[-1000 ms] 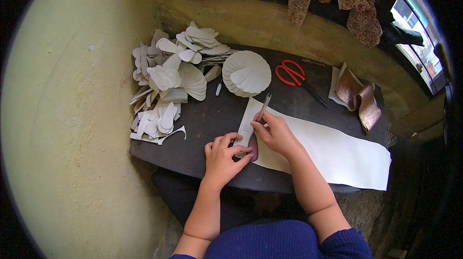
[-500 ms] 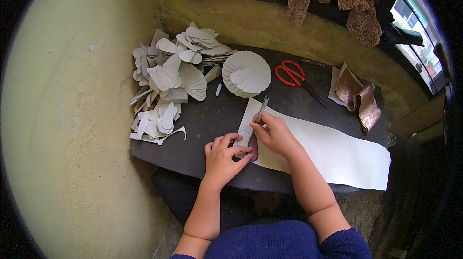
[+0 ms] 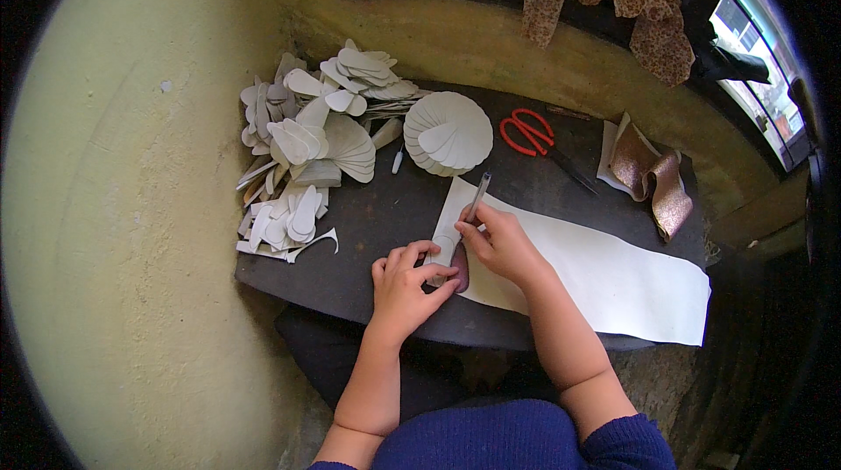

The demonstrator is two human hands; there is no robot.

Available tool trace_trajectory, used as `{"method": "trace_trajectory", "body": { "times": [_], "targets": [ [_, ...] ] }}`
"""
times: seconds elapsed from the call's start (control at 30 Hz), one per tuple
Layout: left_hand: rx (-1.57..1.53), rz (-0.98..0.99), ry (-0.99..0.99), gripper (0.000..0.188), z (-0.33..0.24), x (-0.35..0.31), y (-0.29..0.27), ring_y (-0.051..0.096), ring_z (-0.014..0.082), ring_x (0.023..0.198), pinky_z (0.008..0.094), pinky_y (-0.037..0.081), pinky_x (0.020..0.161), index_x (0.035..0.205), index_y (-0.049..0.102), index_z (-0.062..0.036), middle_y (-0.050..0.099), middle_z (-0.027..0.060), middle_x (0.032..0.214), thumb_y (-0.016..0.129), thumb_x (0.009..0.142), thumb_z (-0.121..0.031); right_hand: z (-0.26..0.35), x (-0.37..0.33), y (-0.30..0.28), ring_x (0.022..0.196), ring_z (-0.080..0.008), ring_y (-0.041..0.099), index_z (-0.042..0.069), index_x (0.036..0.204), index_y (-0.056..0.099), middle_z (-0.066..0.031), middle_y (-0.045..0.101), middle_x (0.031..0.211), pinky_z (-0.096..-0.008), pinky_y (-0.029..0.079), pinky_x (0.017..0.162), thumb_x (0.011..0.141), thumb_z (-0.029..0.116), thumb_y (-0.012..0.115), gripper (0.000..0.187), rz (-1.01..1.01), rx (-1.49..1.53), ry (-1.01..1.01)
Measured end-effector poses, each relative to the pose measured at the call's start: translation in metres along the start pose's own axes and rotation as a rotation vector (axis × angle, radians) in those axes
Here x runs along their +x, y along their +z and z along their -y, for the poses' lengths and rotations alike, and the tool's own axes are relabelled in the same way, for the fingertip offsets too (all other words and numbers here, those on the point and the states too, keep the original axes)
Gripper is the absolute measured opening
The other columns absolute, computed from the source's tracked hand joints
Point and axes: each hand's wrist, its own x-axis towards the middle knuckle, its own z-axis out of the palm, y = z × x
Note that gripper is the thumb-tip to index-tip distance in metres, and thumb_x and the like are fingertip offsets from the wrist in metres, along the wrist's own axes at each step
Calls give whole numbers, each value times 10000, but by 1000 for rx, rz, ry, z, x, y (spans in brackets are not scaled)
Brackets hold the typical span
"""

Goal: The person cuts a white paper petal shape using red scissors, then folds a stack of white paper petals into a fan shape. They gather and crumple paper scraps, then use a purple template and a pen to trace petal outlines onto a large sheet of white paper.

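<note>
Soft daylight enters from the window (image 3: 755,58) at the far right, leaving the dark table (image 3: 385,216) evenly lit with faint shadows. Fisheye distortion bends the edges; black vignette rings the sharp, glare-free centre.

Small dark oval template (image 3: 459,275): mostly covered under left hand (image 3: 405,288) fingers. Grey pen (image 3: 474,203) tip hidden behind right hand (image 3: 501,244). White sheet (image 3: 613,282) near-left corner covered by both hands. Pen marks too small to tell.

Bare dark tabletop (image 3: 385,216) between cutouts (image 3: 302,150) and sheet (image 3: 604,273)
</note>
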Motion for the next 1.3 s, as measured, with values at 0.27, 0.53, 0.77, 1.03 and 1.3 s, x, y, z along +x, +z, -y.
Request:
{"method": "trace_trajectory", "body": {
  "times": [0.27,0.53,0.77,1.03,1.3],
  "targets": [
    [-7,17,-16,201,0,0,1,503,218,1118,403,309,940,855,747,-187,586,-8,1153,765,703,-317,1,-1,-1,693,-336,629,9,937,538,-185,627,779,-382,501,632,879,77,608,114,-4,1,5],
    [-10,5,-4,190,0,0,0,498,207,1116,400,300,941,855,747,-198,583,-14,1151,759,708,-318,-1,-3,0,679,-331,615,11,917,541,-181,615,768,-379,492,627,879,84,613,109,-15,-18,-54],
    [-14,1,-1,201,1,0,0,498,205,1119,399,299,939,868,747,-208,584,-15,1152,759,702,-320,2,-4,0,696,-341,609,11,879,551,-182,609,785,-378,483,629,875,91,620,106,-8,-5,-33],
    [-10,-6,3,207,3,-1,2,501,208,1116,401,297,949,859,747,-209,585,-13,1147,764,697,-337,1,-13,1,711,-305,609,12,915,568,-154,615,805,-365,480,649,871,67,618,86,-7,-139,-110],
    [-14,-9,1,208,3,-2,1,502,206,1115,400,296,950,861,750,-216,585,-9,1145,760,700,-347,1,-14,2,771,-376,613,9,903,552,-181,611,849,-402,483,664,869,72,612,94,-13,-118,-123]
  ]
}}
